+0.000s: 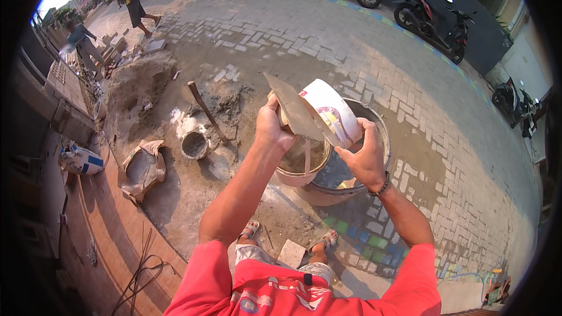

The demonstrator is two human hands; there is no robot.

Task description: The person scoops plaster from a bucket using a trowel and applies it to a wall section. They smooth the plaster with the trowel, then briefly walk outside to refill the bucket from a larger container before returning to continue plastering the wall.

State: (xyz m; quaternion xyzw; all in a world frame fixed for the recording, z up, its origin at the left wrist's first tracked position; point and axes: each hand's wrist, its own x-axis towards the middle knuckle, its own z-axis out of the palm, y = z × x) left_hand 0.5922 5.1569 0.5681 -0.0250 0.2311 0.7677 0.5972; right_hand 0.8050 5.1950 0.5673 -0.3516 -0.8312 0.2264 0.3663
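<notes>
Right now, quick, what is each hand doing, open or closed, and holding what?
Left hand: closed on the trowel handle.
Right hand: closed on the tilted white bucket, pouring into the pink bucket.

1. Your left hand (271, 127) wraps the trowel (300, 112) handle, so the handle itself is pretty much out of sight.
2. The trowel blade covers part of the white tub (333, 111) you're tipping, and your right hand (366, 158) hides its lower edge.
3. The tub and hands block most of the inside of the big basin (374, 118).
4. The two people (132, 0) up the street are too small and blurry to make out.
5. The motorcycle (515, 105) at the right rim fades into the dark edge.
</notes>
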